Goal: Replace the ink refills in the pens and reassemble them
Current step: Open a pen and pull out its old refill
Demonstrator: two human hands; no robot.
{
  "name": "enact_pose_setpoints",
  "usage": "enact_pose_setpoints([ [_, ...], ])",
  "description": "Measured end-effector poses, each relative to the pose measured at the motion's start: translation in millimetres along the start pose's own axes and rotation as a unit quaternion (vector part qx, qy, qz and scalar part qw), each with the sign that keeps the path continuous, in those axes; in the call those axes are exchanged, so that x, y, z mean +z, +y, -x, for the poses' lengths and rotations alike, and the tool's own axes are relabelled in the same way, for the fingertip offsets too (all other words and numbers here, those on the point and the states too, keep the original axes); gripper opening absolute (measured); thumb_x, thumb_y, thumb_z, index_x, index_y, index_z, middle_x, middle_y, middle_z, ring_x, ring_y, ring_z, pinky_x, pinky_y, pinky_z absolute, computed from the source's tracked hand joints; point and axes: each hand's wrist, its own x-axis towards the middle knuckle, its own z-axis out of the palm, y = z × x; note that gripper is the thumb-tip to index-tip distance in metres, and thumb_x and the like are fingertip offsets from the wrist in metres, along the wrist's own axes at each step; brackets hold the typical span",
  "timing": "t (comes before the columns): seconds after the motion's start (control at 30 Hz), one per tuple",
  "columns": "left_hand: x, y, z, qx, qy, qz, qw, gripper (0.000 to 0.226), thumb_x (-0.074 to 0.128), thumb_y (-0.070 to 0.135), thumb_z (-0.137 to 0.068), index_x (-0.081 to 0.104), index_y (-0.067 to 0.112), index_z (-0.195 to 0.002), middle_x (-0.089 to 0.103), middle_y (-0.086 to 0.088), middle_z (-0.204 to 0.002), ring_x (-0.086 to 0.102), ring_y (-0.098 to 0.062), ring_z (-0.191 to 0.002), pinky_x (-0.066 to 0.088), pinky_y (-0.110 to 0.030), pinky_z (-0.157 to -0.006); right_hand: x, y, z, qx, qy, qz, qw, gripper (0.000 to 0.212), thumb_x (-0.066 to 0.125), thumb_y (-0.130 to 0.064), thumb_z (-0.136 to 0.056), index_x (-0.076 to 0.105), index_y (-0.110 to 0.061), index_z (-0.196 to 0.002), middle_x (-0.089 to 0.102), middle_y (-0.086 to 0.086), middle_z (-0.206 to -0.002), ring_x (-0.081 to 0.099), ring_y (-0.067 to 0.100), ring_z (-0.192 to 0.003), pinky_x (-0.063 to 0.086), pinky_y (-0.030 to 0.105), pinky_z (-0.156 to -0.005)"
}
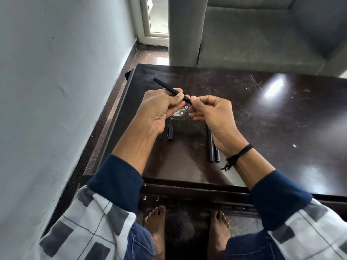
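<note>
Black plastic is what both hands work on: a slim black pen (166,87) held above the middle of the dark wooden table (281,119), its rear end pointing to the upper left of the frame.

The likeliest slip, as I judge it, is at the small front end. If that piece is twisted or pulled loose with too light a pinch, it or a refill could drop to the table and roll toward the left edge, which is near. The scratched, glossy top would do little to stop it. Pulling off the pen's own line could also bend a thin refill or jam the threads. Whether the piece is loose already cannot be told, as the fingertips cover it.

The left hand (159,107) grips the pen around its front half, fingers curled under and thumb on top, so most of the barrel sticks out beyond the knuckles. The right hand (212,111) pinches the very tip between thumb and forefinger, just beside the left thumb, with its other fingers loosely curled and holding nothing.

Below the hands, a loose cap (170,132) lies on the table at centre left. Two more pens lie side by side partly under the right wrist, a dark grey pen (211,145) touching or nearly touching a shorter blue-ended pen (217,155).
</note>
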Motion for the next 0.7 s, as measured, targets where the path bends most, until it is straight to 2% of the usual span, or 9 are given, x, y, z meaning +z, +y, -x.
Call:
enact_pose_setpoints([
  [0.13,0.5,-2.7,-0.1,0.000,-0.003,-0.009,1.000,0.013,0.066,-0.013,-0.087,0.071,-0.004,-0.095,0.074,-0.020,-0.091,0.077,-0.021,-0.082,0.060,-0.024,-0.072,-0.8,0.8,0.0,-0.015,0.002,0.002,1.000,0.014,0.078,-0.013,-0.090,0.073,-0.001,-0.093,0.074,0.007,-0.076,0.067,0.009,-0.065,0.056,0.022,-0.064],
  [0.3,-1.8,0.9,-1.6,0.002,0.002,0.008,1.000,0.012,0.065,-0.013,-0.087,0.070,-0.005,-0.095,0.073,-0.018,-0.088,0.076,-0.019,-0.077,0.060,-0.022,-0.071,-0.6,-1.2,0.8,0.005,0.002,-0.005,1.000,0.026,0.074,-0.035,-0.094,0.075,-0.009,-0.097,0.077,0.017,-0.090,0.068,0.014,-0.069,0.057,0.024,-0.065],
  [0.43,-0.9,-0.3,-0.5,0.000,-0.001,-0.001,1.000,0.013,0.065,-0.013,-0.087,0.070,-0.005,-0.097,0.074,-0.020,-0.092,0.077,-0.020,-0.080,0.060,-0.022,-0.071,1.6,0.6,1.0,-0.002,0.005,0.004,1.000,0.014,0.072,-0.019,-0.096,0.073,-0.008,-0.088,0.073,0.010,-0.074,0.066,0.012,-0.064,0.055,0.021,-0.062],
  [0.53,-1.3,-0.7,-1.0,0.000,0.000,-0.003,1.000,0.013,0.064,-0.013,-0.087,0.070,-0.005,-0.096,0.074,-0.024,-0.096,0.077,-0.023,-0.086,0.060,-0.022,-0.071,-0.6,-1.2,-0.7,-0.013,-0.001,0.006,1.000,0.008,0.076,-0.011,-0.092,0.072,-0.005,-0.091,0.072,0.005,-0.074,0.065,0.010,-0.063,0.055,0.021,-0.061],
  [0.63,-2.6,0.3,-1.9,0.002,0.003,-0.001,1.000,0.013,0.065,-0.013,-0.087,0.071,-0.005,-0.095,0.074,-0.022,-0.094,0.077,-0.023,-0.084,0.060,-0.022,-0.071,-1.2,-3.0,1.2,-0.015,-0.016,0.014,1.000,0.023,0.078,-0.020,-0.091,0.071,-0.003,-0.104,0.072,0.006,-0.082,0.066,0.012,-0.066,0.056,0.023,-0.062],
  [0.7,-2.8,0.7,-1.9,0.004,0.006,-0.002,1.000,0.013,0.066,-0.013,-0.086,0.072,-0.005,-0.095,0.074,-0.019,-0.091,0.077,-0.021,-0.080,0.060,-0.022,-0.071,0.7,-2.6,3.3,-0.016,-0.013,0.019,1.000,0.026,0.076,-0.027,-0.093,0.071,-0.004,-0.105,0.074,0.010,-0.085,0.067,0.013,-0.067,0.056,0.024,-0.064],
])
